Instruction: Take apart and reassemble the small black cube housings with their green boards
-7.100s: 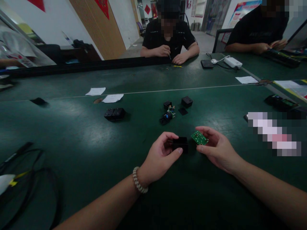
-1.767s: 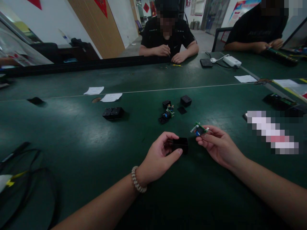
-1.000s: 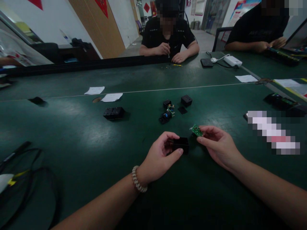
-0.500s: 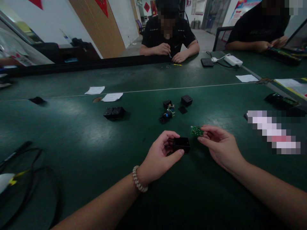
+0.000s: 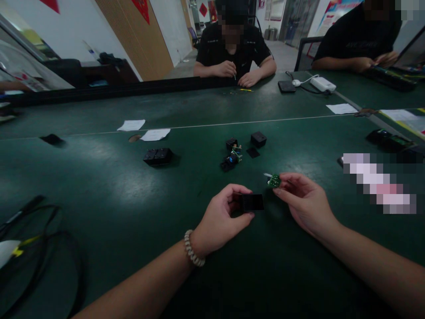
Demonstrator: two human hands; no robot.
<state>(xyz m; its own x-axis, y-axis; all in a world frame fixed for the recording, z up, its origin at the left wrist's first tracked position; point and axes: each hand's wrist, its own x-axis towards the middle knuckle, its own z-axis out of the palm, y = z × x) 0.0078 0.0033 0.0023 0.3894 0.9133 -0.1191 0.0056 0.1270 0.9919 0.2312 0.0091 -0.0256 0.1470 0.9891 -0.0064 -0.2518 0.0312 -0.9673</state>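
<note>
My left hand (image 5: 229, 208) is closed round a small black plastic box (image 5: 253, 202), whose open side is turned toward me. Between the thumb and fingers of my right hand (image 5: 303, 195) is a small green circuit board (image 5: 274, 180), with a pale part sticking out at its left. The board is just above and to the right of the box, apart from it. Beyond my hands lie a black part with a blue-topped component (image 5: 233, 158), another small black housing (image 5: 231, 143), a black box (image 5: 258, 139) and a flat black piece (image 5: 253, 153).
A black double-block part (image 5: 157, 156) sits to the left, with paper slips (image 5: 155, 134) behind it. Dark cables (image 5: 43, 235) lie at the near left. A white adapter (image 5: 323, 84) rests at the far right. Two people sit across the green table (image 5: 133, 199).
The box in my left hand has tipped so its open side faces me more. My right hand has turned the circuit board, which now shows narrower.
</note>
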